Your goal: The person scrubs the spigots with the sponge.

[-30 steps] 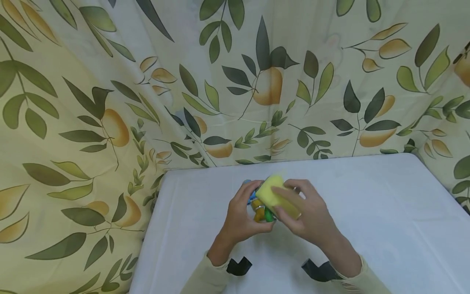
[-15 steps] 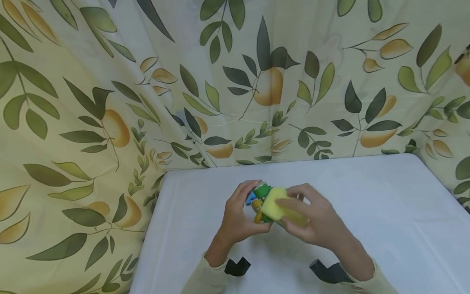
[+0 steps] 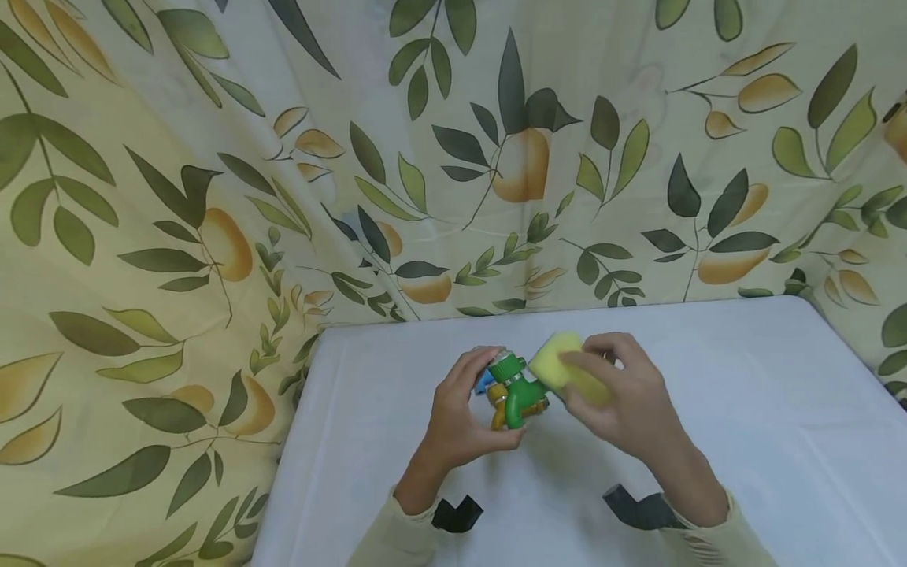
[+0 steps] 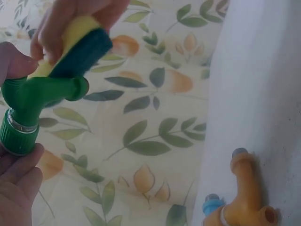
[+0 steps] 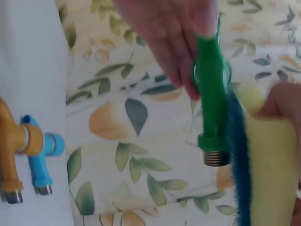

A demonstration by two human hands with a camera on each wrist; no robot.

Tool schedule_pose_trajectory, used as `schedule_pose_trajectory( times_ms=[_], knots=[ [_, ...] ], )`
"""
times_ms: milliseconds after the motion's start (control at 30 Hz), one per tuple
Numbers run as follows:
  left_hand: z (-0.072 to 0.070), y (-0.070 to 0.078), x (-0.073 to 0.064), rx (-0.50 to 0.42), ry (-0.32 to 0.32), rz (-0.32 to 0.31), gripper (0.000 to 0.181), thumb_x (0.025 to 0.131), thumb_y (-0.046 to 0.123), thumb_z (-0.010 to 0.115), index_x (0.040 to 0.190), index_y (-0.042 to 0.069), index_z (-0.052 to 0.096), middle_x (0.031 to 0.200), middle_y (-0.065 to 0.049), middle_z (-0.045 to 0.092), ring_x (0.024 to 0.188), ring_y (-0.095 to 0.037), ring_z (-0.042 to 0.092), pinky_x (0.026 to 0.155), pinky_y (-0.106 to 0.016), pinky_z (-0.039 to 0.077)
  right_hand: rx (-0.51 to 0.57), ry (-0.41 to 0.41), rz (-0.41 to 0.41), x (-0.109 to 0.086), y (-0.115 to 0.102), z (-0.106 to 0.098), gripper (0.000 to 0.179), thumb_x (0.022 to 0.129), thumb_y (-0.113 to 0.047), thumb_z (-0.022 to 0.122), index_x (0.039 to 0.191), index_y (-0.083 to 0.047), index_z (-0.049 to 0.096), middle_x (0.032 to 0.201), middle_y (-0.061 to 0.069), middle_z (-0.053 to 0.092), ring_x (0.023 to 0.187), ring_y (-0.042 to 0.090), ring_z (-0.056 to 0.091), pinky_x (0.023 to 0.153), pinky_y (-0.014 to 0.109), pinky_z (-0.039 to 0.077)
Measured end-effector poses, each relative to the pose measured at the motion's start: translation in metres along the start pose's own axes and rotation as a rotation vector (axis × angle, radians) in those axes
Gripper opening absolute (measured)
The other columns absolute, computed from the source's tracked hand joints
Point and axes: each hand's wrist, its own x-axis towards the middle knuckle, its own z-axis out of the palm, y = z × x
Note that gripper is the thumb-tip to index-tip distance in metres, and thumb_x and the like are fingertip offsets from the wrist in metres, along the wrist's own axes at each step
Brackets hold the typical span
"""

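My left hand (image 3: 449, 417) holds a green plastic tap (image 3: 520, 391) between its thumb and fingers, above the table. The tap has a ribbed knob (image 4: 19, 136) and a threaded metal end (image 5: 217, 158). In my right hand (image 3: 631, 402) is a yellow sponge (image 3: 556, 362) with a dark blue-green scouring pad (image 5: 241, 165) on one face. That scouring side lies against or very close to the tap's side; contact is hard to tell. An orange tap (image 4: 247, 188) and a blue tap (image 5: 38, 162) lie on the table beyond the held one, partly hidden in the head view.
The white table (image 3: 744, 409) reaches toward a leaf-and-fruit patterned curtain (image 3: 319, 197) at the back and left. Black straps (image 3: 459, 513) show at both wrists, beside the light sleeves (image 3: 397, 531).
The sponge has shifted right and, lately, upward off the tap's front, uncovering more of the green tap. My left hand has kept its grip and barely moved.
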Motion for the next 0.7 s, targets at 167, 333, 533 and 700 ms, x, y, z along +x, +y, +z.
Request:
schedule_pose_trajectory(
  times_ms=[167, 333, 533, 700],
  knots=[
    [0.002, 0.001, 0.001, 0.045, -0.010, 0.022, 0.096, 0.061, 0.019, 0.094, 0.145, 0.006, 0.049, 0.138, -0.010, 0.057, 0.119, -0.019, 0.062, 0.099, -0.031, 0.057, 0.043, -0.085, -0.038, 0.001, -0.007, 0.004, 0.031, 0.090, -0.033, 0.072, 0.114, -0.014, 0.077, 0.114, 0.011, 0.064, 0.102, 0.021, 0.058, 0.092, 0.012, 0.046],
    [0.002, 0.002, 0.002, 0.036, -0.006, 0.018, 0.096, 0.062, 0.018, 0.094, 0.145, 0.007, 0.049, 0.138, -0.010, 0.056, 0.120, -0.019, 0.061, 0.098, -0.033, 0.058, 0.104, -0.096, -0.068, 0.001, -0.010, 0.002, 0.031, 0.093, -0.040, 0.067, 0.108, -0.015, 0.078, 0.110, 0.006, 0.063, 0.097, 0.016, 0.056, 0.087, 0.011, 0.047],
    [0.005, 0.005, 0.003, 0.032, -0.052, 0.005, 0.095, 0.064, 0.019, 0.092, 0.147, 0.006, 0.048, 0.140, -0.009, 0.054, 0.123, -0.018, 0.060, 0.103, -0.032, 0.055, 0.084, -0.110, -0.043, 0.004, -0.012, 0.006, 0.030, 0.091, -0.035, 0.071, 0.113, -0.015, 0.077, 0.115, 0.008, 0.063, 0.101, 0.018, 0.056, 0.087, 0.014, 0.048],
    [0.004, 0.008, 0.003, -0.092, -0.114, -0.047, 0.094, 0.067, 0.010, 0.090, 0.149, 0.005, 0.044, 0.143, -0.011, 0.046, 0.129, -0.020, 0.057, 0.106, -0.032, 0.053, 0.112, -0.059, -0.074, 0.003, -0.010, 0.003, 0.030, 0.092, -0.038, 0.067, 0.107, -0.014, 0.078, 0.109, 0.007, 0.063, 0.094, 0.016, 0.055, 0.081, 0.015, 0.047]
  ],
)
